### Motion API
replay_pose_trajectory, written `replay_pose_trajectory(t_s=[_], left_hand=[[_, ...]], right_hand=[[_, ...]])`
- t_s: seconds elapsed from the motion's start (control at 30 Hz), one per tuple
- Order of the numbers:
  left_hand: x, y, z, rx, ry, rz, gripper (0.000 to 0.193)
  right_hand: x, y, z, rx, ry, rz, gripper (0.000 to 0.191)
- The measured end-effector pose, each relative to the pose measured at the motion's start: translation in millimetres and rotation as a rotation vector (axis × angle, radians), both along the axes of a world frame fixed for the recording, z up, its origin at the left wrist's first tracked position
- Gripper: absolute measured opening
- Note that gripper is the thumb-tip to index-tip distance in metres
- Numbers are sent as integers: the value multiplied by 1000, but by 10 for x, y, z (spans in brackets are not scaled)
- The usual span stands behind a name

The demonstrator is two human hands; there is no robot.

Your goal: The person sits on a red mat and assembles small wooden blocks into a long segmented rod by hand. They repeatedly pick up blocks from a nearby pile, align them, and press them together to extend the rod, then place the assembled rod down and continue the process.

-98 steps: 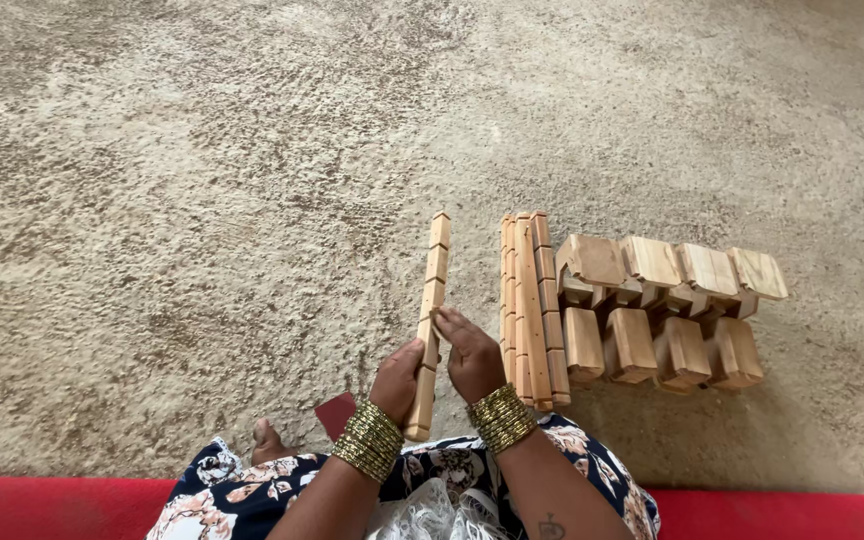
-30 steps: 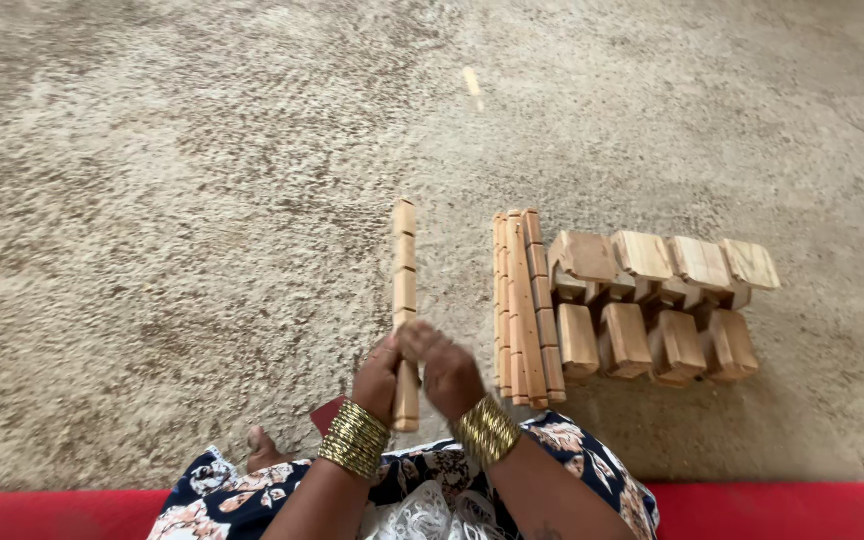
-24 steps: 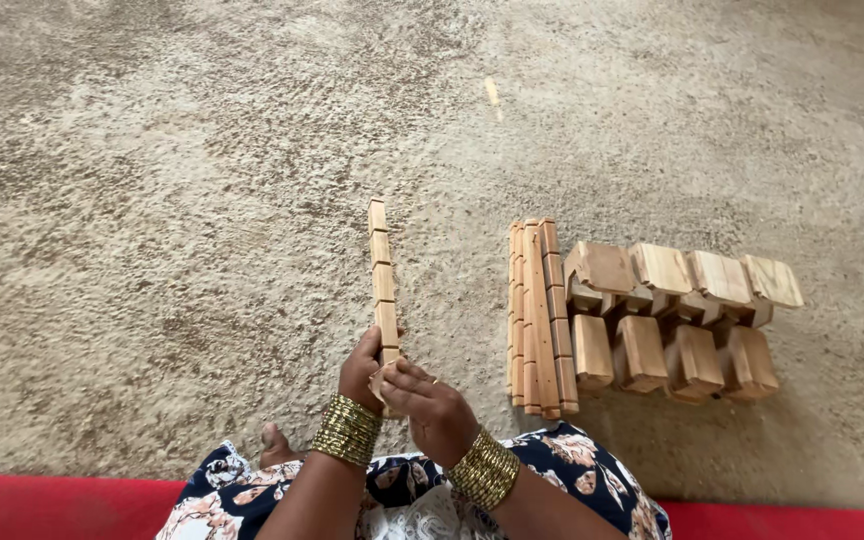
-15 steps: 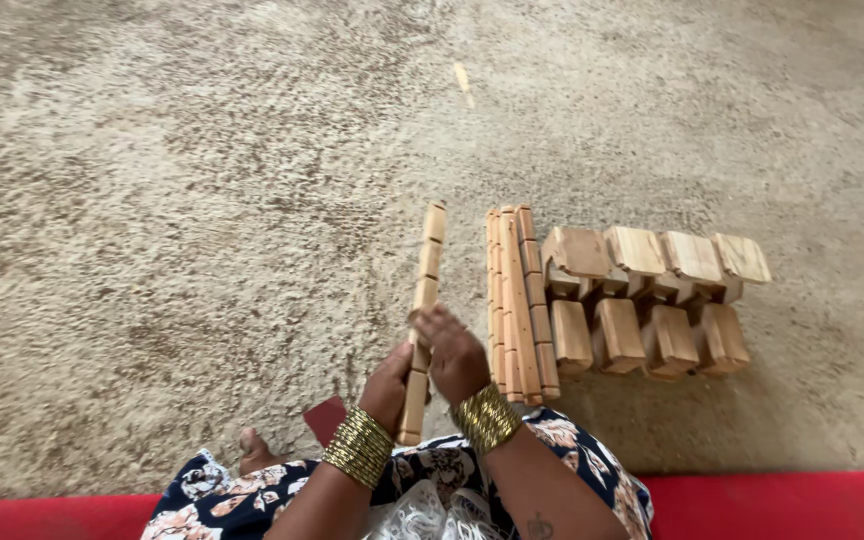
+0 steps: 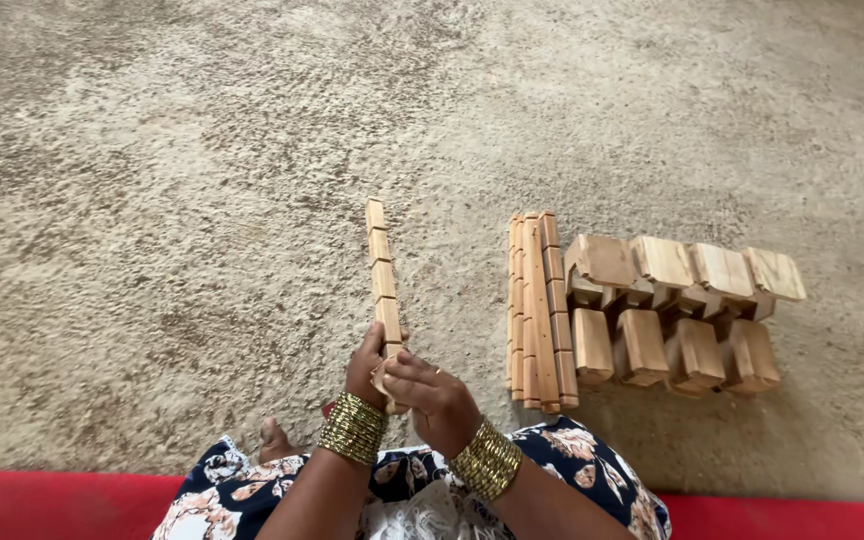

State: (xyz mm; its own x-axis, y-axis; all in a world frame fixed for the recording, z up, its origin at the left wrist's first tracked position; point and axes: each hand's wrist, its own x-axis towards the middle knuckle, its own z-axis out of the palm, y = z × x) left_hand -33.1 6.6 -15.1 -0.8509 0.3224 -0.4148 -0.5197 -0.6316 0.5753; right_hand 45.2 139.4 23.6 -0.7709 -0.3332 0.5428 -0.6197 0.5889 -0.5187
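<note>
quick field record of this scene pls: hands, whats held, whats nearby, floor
left hand: left hand closed on the near end of the notched wooden strip
right hand: right hand also gripping the strip's near end, just right of the left
strip pose: far end points away from the person, lifted above the carpet
nearby: bundle of wooden strips lying flat to the right; beside it, chunky wooden blocks in two rows
wrists: gold bangles on both
floor: beige carpet; red edge at the near side

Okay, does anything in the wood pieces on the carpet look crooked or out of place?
Nothing stands out. Both hands hold one notched stick; the other sticks lie bundled beside the blocks.
</note>
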Motion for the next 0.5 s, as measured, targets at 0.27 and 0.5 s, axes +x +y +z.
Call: replay_pose_trajectory(t_s=[0.27, 0.5], left_hand=[[298, 374, 59, -287, 114, -277, 41], [135, 181, -11, -154, -16, -64, 43]], right_hand=[[-483, 433, -176, 81, 54, -322, 19], [-290, 99, 55, 47, 42, -153, 16]])
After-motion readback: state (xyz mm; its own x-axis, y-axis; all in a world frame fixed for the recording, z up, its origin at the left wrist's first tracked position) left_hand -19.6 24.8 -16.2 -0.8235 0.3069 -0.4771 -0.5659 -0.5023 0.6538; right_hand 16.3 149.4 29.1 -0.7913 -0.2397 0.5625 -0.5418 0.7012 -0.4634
